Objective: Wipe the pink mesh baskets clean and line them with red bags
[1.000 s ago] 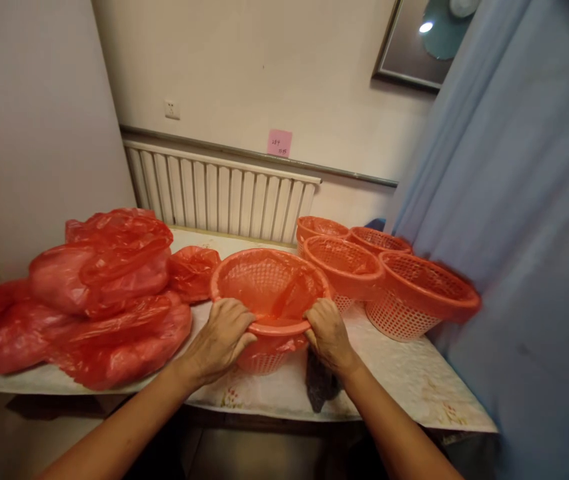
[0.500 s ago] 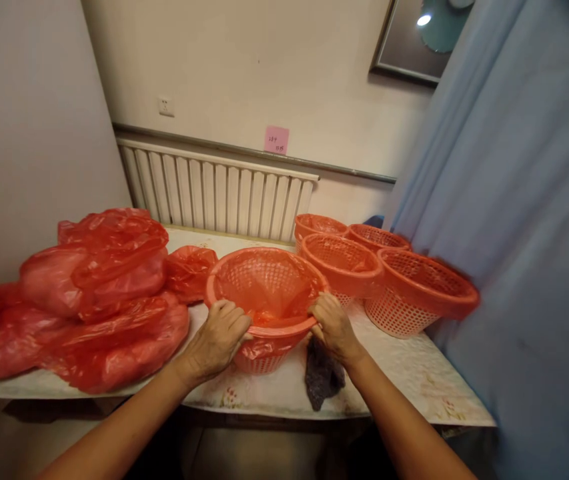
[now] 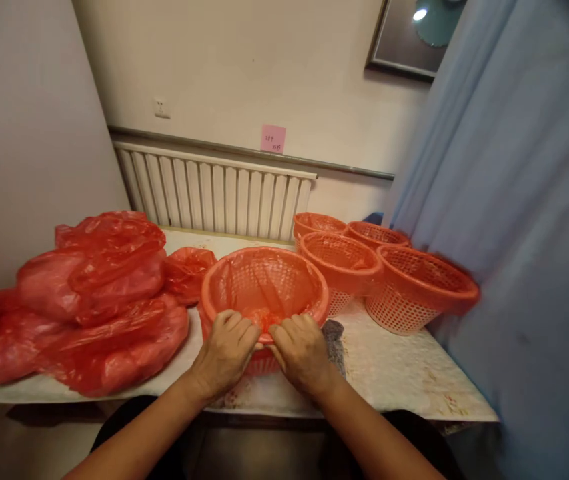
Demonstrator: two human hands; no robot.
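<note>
In front of me on the table stands a round plastic basket (image 3: 321,300) with lattice sides. A thin red plastic bag (image 3: 269,283) lines it and is folded over the rim. My left hand (image 3: 229,350) is closed on the near rim, with the bag's edge under its fingers. Close beside it, my right hand (image 3: 301,350) also grips the near rim and the bag over it. Both sets of fingers curl over into the basket, the thumbs below the rim. A dark grey cloth (image 3: 335,343) lies behind my right wrist, partly hidden.
Several bag-lined baskets (image 3: 404,310) are grouped at the right, by a blue curtain (image 3: 529,233). A heap of red plastic bags (image 3: 109,313) covers the table's left side. The patterned tablecloth (image 3: 404,373) reaches the front edge. Behind is a white radiator (image 3: 214,190).
My right hand has moved left along the rim, from the basket's right side to the near middle, beside my left hand. My left hand has shifted slightly right. Both stay closed on the rim.
</note>
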